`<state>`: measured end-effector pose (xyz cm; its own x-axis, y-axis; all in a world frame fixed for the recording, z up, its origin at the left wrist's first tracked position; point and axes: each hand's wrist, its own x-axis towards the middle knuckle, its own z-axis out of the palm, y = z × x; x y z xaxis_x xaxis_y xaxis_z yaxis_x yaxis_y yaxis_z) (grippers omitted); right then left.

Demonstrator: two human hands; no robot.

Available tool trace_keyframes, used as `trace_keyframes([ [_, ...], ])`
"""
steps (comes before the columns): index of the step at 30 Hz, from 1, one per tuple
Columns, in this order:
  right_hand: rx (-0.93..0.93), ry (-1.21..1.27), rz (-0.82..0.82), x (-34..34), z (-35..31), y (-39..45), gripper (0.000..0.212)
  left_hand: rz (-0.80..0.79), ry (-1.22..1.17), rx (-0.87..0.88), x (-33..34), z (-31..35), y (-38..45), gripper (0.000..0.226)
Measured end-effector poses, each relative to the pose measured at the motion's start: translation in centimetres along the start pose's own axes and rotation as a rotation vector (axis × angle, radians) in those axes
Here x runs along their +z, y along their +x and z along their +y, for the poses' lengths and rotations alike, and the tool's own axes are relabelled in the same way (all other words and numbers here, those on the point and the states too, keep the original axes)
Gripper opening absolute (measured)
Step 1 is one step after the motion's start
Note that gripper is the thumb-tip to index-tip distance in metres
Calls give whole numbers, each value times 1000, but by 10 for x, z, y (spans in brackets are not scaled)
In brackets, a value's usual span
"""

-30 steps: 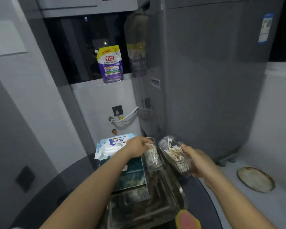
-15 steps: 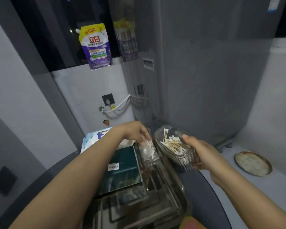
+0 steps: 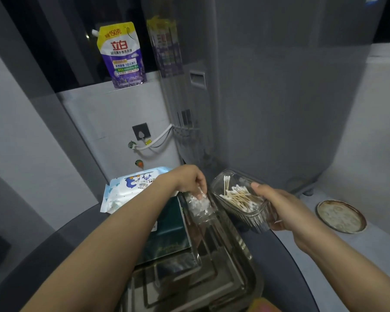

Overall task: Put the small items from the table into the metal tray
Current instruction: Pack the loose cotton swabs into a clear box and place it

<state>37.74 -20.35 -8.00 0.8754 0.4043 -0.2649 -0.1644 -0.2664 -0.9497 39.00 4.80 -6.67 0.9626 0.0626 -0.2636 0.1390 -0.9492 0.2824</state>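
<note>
My right hand [image 3: 279,208] holds a clear plastic box of cotton swabs [image 3: 239,199] tilted above the far right corner of the metal tray [image 3: 250,280]. My left hand [image 3: 189,181] reaches down at the tray's far end and pinches cotton swabs from a clear bag of swabs [image 3: 199,204] that lies there. A dark green packet [image 3: 167,233] lies in the tray's left part, partly under my left forearm. The tray sits on a dark round table [image 3: 286,266].
A white and blue wet-wipes pack [image 3: 131,188] lies on the table behind the tray. A grey washing machine [image 3: 291,86] stands close behind. A detergent pouch [image 3: 122,55] stands on the ledge. A round plate [image 3: 340,216] lies on the floor at right.
The camera has moved little since half a second ago. My left hand's fingers have dipped lower into the bag of swabs; my right hand keeps the box in about the same place.
</note>
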Motion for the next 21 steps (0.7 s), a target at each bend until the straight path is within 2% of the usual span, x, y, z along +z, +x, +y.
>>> trace_keyframes([
  [2, 4, 18, 7, 0, 0, 1, 45, 1, -6, 2, 1, 0, 2, 24],
  [5, 17, 41, 6, 2, -2, 0, 48, -3, -21, 0, 1, 0, 3, 11],
  [8, 32, 42, 14, 2, -5, -3, 44, 27, -34, 2, 1, -2, 0, 12],
  [11, 13, 58, 11, 2, -6, -6, 35, 112, -88, 3, -4, -6, -6, 8],
  [13, 11, 50, 14, 4, -5, -5, 41, 168, -128, -1, -10, -6, -13, 14],
  [16, 28, 60, 10, 7, -6, -5, 51, 247, -185, 19, -25, -3, -27, 7],
  [21, 28, 107, -36, 21, -7, -4, 54, 372, -280, 59, -49, -5, -55, 11],
])
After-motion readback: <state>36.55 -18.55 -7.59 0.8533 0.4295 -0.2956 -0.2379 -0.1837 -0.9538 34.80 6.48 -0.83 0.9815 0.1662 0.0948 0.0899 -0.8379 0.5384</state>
